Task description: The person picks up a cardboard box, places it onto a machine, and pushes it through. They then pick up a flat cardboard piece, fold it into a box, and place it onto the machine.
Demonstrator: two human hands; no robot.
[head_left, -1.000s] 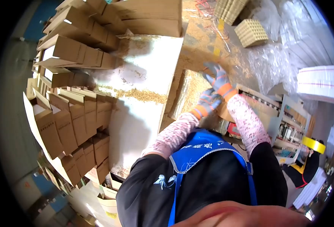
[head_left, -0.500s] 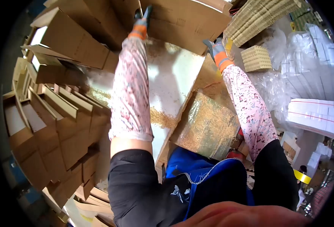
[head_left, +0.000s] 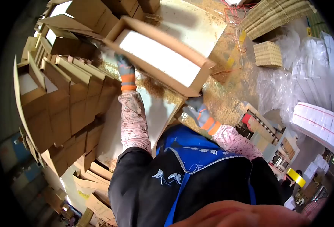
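Note:
A long open cardboard box (head_left: pixel 157 70) lies slantwise in front of me, with a white surface inside it. My left hand (head_left: pixel 126 71), in a grey and orange glove, is closed at the box's near left edge; its fingertips are partly hidden there. My right hand (head_left: pixel 200 113), gloved the same way, grips the near right corner from below, its dark fingertips against the cardboard. The box is slightly smeared by motion. Under it is a pale board (head_left: pixel 189 22) strewn with sawdust-like crumbs.
Several cardboard boxes (head_left: pixel 74 94) stand in leaning rows on the left. At the right are a ribbed, tan stack (head_left: pixel 267 54), plastic film (head_left: pixel 275 87) and white bundles (head_left: pixel 316 123). Red cords (head_left: pixel 239 22) lie at the back. A yellow tape roll (head_left: pixel 295 177) sits lower right.
Both hands have drawn back towards my body, and the box has come nearer, its open top and white inside now showing. The crumb-covered parcel by my apron is now mostly hidden.

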